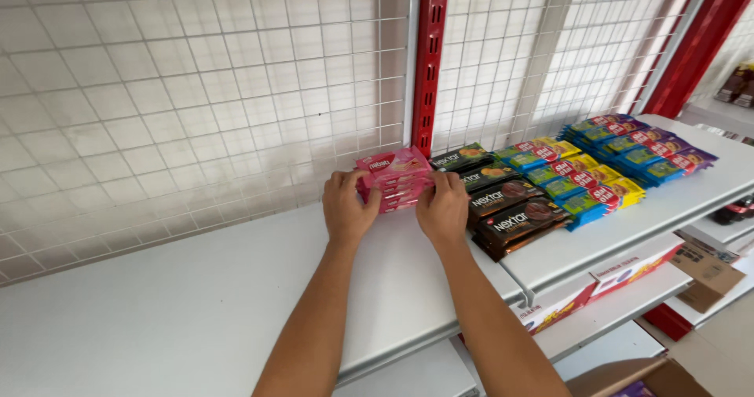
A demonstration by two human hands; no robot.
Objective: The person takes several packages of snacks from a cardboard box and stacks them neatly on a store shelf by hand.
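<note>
both hands clamp the stack of pink packets (393,179) between them, left hand (346,207) and right hand (444,208) at its ends, long axis running across the shelf (196,303), dark packets (510,208) just beside.

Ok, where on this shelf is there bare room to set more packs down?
The white shelf is bare left of the left hand, back to the wire grid. Both hands, right hand included, grip the pink stack. Right of it is crowded: dark brown packs, then green and yellow packs and blue packs touch row to row.
</note>
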